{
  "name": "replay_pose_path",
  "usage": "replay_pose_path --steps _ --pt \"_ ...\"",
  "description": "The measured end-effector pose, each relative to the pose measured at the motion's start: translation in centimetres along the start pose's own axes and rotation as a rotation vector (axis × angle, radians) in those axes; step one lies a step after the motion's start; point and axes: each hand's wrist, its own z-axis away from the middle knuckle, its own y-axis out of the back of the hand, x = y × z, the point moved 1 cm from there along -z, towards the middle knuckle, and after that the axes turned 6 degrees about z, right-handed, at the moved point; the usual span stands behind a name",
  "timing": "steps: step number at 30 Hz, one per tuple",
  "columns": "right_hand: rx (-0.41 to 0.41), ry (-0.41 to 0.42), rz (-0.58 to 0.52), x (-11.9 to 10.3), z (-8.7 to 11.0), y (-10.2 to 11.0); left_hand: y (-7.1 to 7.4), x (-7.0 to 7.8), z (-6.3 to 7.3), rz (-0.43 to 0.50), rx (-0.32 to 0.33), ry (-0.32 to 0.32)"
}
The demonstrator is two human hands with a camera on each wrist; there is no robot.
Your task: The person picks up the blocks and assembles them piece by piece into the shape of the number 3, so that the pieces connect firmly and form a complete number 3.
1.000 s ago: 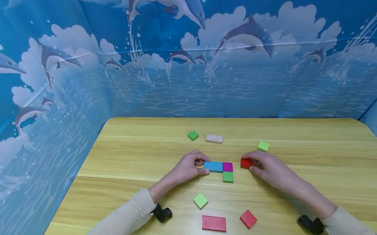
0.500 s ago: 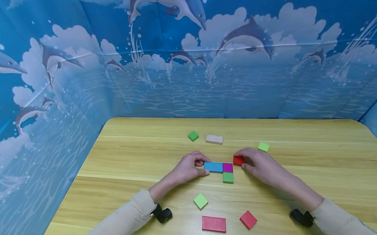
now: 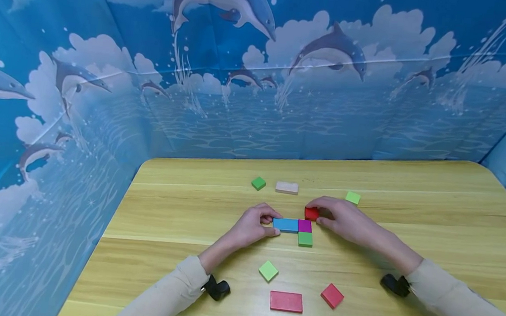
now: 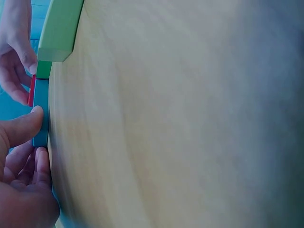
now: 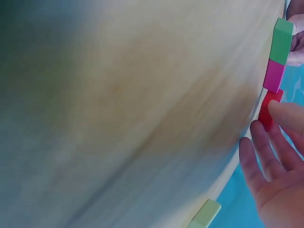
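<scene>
The left hand [image 3: 248,225] pinches the blue block [image 3: 285,225], abutting the magenta block [image 3: 304,226]; the green block [image 3: 305,240] adjoins magenta's near side. The right hand [image 3: 348,221], thumb and fingers nearly closed, grips the red block [image 3: 311,214] at magenta's far edge, contact unclear. The arrangement appears partial: six loose blocks [image 3: 286,301] lie unjoined.

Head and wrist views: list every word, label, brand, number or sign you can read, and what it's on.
None can be read.
Blue block, held red block: no marks on the faces that show.
Backdrop: pictures only, no lettering.
Table: wood grain, no lettering.
Left wrist camera, right wrist camera: too small to tell whether they're marked.
</scene>
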Motion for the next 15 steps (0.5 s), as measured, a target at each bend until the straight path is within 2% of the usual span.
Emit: replay_pose_path --steps 5,15 --pt "-0.035 0.001 -0.009 0.06 -0.43 -0.09 0.06 0.11 0.13 0.002 -0.001 -0.013" --pt "-0.052 0.004 -0.036 0.05 -0.87 -0.21 0.11 0.08 0.07 0.0 -0.002 -0.015"
